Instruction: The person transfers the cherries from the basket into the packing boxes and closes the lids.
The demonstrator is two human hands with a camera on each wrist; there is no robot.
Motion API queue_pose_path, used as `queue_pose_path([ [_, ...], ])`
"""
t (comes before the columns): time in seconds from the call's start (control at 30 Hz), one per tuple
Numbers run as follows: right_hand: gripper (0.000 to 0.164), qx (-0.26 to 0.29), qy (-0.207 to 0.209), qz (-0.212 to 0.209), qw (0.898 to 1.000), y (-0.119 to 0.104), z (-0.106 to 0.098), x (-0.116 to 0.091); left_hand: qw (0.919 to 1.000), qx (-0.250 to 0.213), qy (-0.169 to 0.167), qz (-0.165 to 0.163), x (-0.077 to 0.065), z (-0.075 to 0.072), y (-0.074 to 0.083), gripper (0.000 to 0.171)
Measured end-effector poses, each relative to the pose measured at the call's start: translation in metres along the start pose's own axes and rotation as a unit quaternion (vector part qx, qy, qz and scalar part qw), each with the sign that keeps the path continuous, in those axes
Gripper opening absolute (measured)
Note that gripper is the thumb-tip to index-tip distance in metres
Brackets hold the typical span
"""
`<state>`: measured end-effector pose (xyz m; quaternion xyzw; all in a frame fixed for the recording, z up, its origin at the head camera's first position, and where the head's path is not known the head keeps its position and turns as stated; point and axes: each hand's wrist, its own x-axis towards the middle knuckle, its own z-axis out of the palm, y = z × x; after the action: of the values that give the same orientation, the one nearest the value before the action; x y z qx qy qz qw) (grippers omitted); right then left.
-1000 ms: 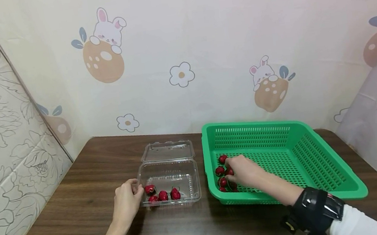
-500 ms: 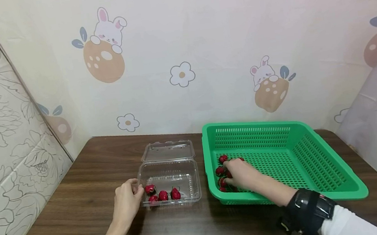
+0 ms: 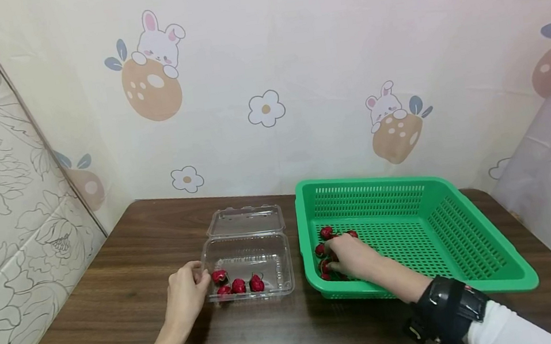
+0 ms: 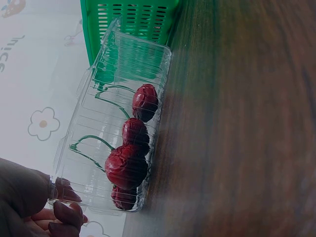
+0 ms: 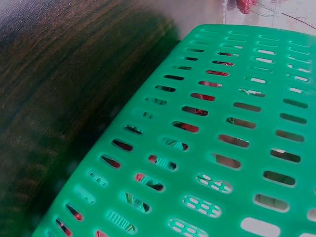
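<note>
A clear plastic clamshell box stands on the table with its lid folded back. Several dark red, wrinkled cherries with green stems lie along its near side. My left hand pinches the box's left rim between thumb and fingers. To the right is a green slotted basket, more cherries grouped at its left end. My right hand reaches in over them, fingers bent down among the fruit. Its fingertips are hidden, and I cannot tell whether they grip a cherry.
The brown wooden table runs back to a wall covering printed with rabbits and flowers. In the right wrist view the basket's side wall blocks most of the hand's work, red fruit showing through its slots.
My right hand has shifted slightly left and toward me among the cherries in the basket, uncovering a cherry behind it. My left hand and the box have stayed still.
</note>
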<state>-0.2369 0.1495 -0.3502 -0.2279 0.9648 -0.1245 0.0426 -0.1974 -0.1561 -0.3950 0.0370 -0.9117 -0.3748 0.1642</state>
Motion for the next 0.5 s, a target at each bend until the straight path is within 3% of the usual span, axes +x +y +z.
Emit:
queue_pose_path([
  [0.33, 0.002, 0.016, 0.005, -0.031, 0.999, 0.0014, -0.0022, -0.0005, 1.0, 0.0, -0.005, -0.002, -0.0002, -0.0008, 0.0013, 0.025],
  [0.5, 0.006, 0.023, 0.017, -0.058, 0.998, 0.0031, -0.0043, -0.0015, 1.0, 0.0, -0.005, -0.003, -0.0002, -0.0012, 0.0015, 0.025],
])
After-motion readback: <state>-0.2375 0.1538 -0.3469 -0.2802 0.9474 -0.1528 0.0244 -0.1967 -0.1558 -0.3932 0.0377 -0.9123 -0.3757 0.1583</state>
